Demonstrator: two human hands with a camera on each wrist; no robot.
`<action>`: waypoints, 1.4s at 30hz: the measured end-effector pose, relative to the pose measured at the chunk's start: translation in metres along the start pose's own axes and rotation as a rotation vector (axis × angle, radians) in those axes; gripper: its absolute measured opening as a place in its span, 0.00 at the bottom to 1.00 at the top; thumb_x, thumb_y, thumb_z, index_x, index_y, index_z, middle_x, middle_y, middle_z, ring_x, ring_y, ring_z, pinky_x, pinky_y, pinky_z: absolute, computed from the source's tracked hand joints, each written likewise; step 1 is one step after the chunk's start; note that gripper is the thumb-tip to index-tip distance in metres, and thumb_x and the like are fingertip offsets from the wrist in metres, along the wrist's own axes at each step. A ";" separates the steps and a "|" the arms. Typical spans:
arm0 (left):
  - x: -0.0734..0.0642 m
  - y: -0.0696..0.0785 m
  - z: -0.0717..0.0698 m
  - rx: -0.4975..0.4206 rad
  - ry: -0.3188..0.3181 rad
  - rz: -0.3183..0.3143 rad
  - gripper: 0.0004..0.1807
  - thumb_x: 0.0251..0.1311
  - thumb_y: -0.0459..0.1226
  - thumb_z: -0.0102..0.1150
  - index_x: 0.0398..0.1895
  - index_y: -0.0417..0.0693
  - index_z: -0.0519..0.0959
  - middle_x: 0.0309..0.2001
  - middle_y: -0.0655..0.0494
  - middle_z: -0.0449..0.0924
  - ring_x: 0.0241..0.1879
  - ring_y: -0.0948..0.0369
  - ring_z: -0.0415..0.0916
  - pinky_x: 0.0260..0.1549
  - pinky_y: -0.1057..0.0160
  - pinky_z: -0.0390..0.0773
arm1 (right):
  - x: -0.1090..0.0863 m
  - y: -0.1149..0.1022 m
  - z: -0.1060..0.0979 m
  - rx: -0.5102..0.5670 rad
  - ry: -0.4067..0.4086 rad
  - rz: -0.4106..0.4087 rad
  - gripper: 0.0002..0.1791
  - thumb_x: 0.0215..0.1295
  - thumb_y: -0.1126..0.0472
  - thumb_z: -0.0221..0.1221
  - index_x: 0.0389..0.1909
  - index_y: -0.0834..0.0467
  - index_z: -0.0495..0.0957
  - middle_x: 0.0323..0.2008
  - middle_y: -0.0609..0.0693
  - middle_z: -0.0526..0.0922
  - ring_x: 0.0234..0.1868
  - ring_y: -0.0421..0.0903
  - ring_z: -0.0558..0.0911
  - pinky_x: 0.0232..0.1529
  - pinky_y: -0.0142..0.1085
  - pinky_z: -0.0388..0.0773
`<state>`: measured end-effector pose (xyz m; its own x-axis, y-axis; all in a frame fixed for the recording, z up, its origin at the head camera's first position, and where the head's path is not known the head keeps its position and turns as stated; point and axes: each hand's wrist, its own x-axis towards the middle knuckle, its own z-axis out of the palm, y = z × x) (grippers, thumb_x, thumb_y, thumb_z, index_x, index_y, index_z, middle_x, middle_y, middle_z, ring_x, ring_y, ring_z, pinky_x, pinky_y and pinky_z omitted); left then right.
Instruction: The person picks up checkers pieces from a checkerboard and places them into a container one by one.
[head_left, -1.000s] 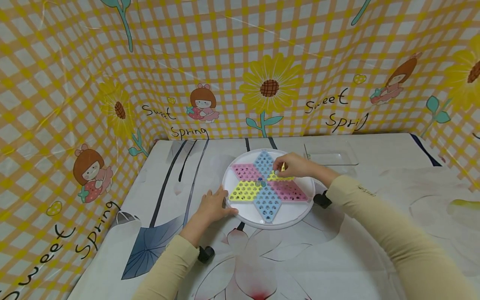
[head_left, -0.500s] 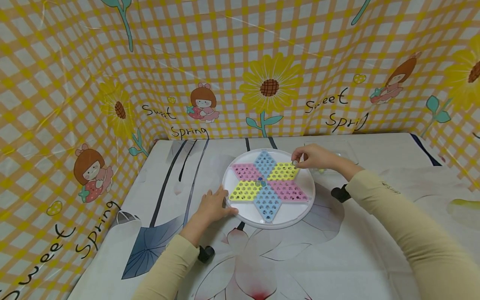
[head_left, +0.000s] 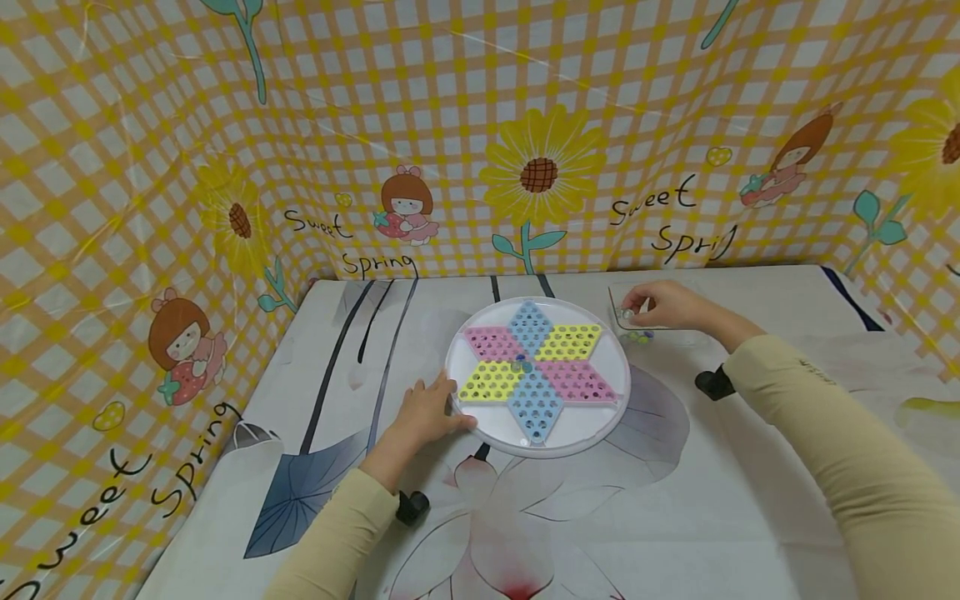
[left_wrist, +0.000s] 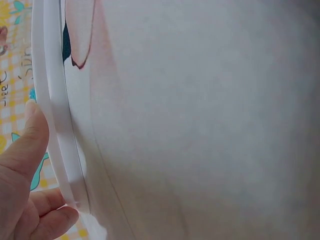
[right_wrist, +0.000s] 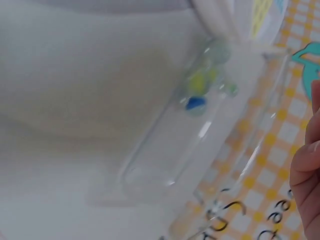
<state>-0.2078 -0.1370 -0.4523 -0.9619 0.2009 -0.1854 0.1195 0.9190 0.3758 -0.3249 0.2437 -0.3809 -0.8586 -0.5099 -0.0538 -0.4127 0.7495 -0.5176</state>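
My left hand (head_left: 427,410) grips the left rim of a round white Chinese checkers board (head_left: 465,425), its fingers spread along the edge. In the left wrist view, the thumb (left_wrist: 31,135) lies at the rim and bent fingers (left_wrist: 52,222) meet it lower down. Over a clear plastic tray (head_left: 678,323) to the right of the board, my right hand (head_left: 671,307) pinches a clear marble (head_left: 627,314) between thumb and fingertips. Several glass marbles (right_wrist: 197,82) sit together at the tray's board-side end. Only the right hand's fingers (right_wrist: 306,165) show in the right wrist view; its marble is hidden there.
Pink, yellow and blue hole-filled points form the board's star (head_left: 537,412), with a few marbles (head_left: 521,363) at its centre. A printed white cloth (head_left: 585,533) covers the table. A checked yellow sheet (head_left: 457,100) hangs behind and at both sides.
My right hand has moved right, from the board's upper yellow point to over the tray, with the clear marble in its fingertips. The left hand has stayed at the rim.
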 end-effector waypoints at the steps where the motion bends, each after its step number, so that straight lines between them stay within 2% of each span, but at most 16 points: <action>1: 0.000 0.000 0.000 0.002 0.001 0.001 0.42 0.47 0.56 0.63 0.62 0.43 0.66 0.69 0.44 0.52 0.64 0.37 0.52 0.62 0.42 0.53 | -0.001 0.003 0.000 -0.003 0.003 0.008 0.10 0.57 0.66 0.59 0.40 0.65 0.76 0.33 0.53 0.78 0.35 0.49 0.76 0.33 0.36 0.74; 10: 0.001 -0.002 0.003 0.003 0.000 -0.003 0.42 0.47 0.56 0.63 0.63 0.43 0.66 0.69 0.45 0.52 0.63 0.37 0.53 0.61 0.42 0.56 | -0.004 0.024 0.001 -0.015 0.015 0.054 0.12 0.56 0.66 0.59 0.41 0.66 0.76 0.32 0.53 0.78 0.33 0.48 0.74 0.30 0.34 0.73; 18: 0.001 -0.002 0.003 -0.010 0.006 -0.010 0.42 0.47 0.56 0.63 0.63 0.44 0.65 0.70 0.46 0.52 0.64 0.37 0.52 0.61 0.42 0.56 | -0.003 0.035 0.003 -0.005 0.014 0.089 0.13 0.57 0.66 0.59 0.42 0.67 0.75 0.35 0.56 0.79 0.35 0.49 0.74 0.32 0.36 0.73; 32: 0.002 -0.003 0.003 0.006 0.005 -0.005 0.42 0.47 0.56 0.63 0.63 0.43 0.65 0.69 0.45 0.52 0.65 0.36 0.51 0.62 0.42 0.53 | -0.002 0.039 0.005 -0.009 -0.004 0.113 0.13 0.59 0.66 0.56 0.43 0.68 0.75 0.31 0.51 0.77 0.31 0.45 0.71 0.29 0.34 0.71; 42: 0.003 -0.004 0.005 0.014 0.011 -0.006 0.42 0.47 0.57 0.62 0.63 0.44 0.66 0.69 0.45 0.53 0.64 0.36 0.51 0.61 0.42 0.54 | 0.000 0.024 0.006 -0.020 0.016 0.093 0.14 0.59 0.64 0.57 0.43 0.67 0.75 0.33 0.53 0.78 0.31 0.46 0.71 0.29 0.35 0.70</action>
<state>-0.2098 -0.1383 -0.4583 -0.9652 0.1917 -0.1777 0.1171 0.9250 0.3616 -0.3329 0.2596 -0.3986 -0.8981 -0.4311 -0.0871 -0.3370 0.8018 -0.4936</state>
